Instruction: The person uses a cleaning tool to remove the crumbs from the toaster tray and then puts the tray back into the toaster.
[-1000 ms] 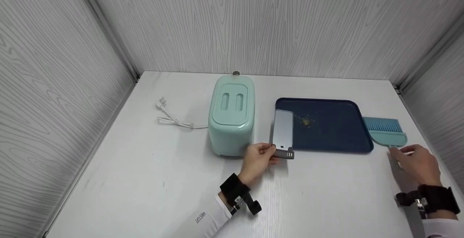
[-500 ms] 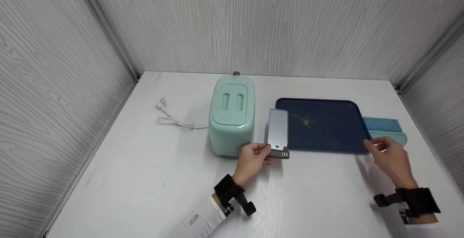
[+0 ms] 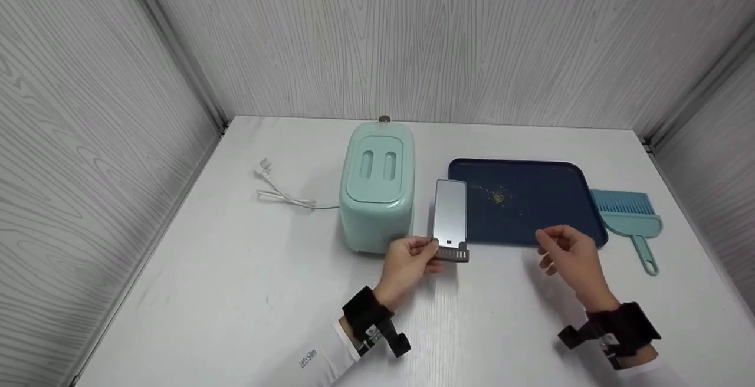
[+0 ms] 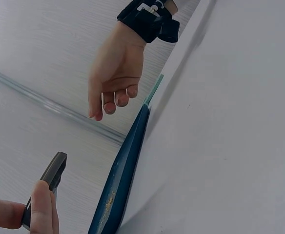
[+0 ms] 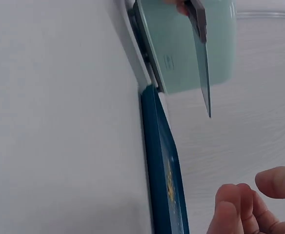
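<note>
My left hand (image 3: 407,266) pinches the dark slotted end of a toaster crumb tray (image 3: 450,213), a flat silver plate. It is held up off the table, overlapping the left edge of a navy tray (image 3: 548,198) in the head view. Yellowish crumbs (image 3: 498,197) lie on the navy tray. My right hand (image 3: 575,263) holds nothing; its fingers are loosely bent, by the navy tray's near edge. Just left of the crumb tray stands a mint-green toaster (image 3: 377,222) with a lid over its top. In the right wrist view the crumb tray (image 5: 204,73) is seen edge-on.
A teal brush (image 3: 631,219) lies right of the navy tray, its bristles against the tray's side and its handle pointing toward me. The toaster's white cord and plug (image 3: 283,195) lie on the table to its left. Grey panels (image 3: 377,39) enclose the table's back and sides.
My right hand has let go of the brush handle and moved left to the navy tray's near edge. My left hand has shifted slightly left with the crumb tray.
</note>
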A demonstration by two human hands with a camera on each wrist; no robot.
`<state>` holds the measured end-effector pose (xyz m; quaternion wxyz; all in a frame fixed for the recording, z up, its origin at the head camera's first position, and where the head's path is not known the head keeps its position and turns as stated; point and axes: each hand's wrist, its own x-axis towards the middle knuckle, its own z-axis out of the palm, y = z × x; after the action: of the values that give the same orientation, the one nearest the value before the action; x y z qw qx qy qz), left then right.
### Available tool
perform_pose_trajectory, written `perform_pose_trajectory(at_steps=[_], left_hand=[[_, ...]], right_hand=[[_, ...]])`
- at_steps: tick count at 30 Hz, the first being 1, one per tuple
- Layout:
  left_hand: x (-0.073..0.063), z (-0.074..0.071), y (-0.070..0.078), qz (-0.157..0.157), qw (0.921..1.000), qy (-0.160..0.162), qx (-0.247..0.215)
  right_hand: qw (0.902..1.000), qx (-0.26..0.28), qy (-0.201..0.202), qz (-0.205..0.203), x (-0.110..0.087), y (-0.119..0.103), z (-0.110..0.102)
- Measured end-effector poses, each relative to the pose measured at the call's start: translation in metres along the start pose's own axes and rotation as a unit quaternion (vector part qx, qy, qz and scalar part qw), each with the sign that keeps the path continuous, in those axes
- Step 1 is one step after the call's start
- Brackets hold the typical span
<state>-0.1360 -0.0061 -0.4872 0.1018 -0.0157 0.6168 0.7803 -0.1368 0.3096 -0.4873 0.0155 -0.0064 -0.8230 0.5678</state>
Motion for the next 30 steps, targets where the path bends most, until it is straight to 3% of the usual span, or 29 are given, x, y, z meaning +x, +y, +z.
perform_pose_trajectory(at_steps=[7, 14, 25, 30], left_hand=[[-0.001, -0.003, -0.003, -0.002, 1.0000, -0.003, 0.000], [-0.001, -0.005, -0.006, 0.000, 1.0000, -0.008, 0.002], [0.000, -0.005, -0.010, 0.008, 0.9998, -0.012, 0.013], [0.000, -0.006, -0.012, 0.011, 0.9997, -0.018, 0.009]], right_hand=[[0.9952, 0.054, -0.081, 0.011, -0.006, 0.004, 0.040], [0.9882, 0.097, -0.103, 0.059, -0.009, -0.012, 0.078], [0.9774, 0.152, -0.138, 0.050, -0.016, -0.017, 0.100], [0.9751, 0.161, -0.130, 0.080, -0.015, -0.024, 0.109]])
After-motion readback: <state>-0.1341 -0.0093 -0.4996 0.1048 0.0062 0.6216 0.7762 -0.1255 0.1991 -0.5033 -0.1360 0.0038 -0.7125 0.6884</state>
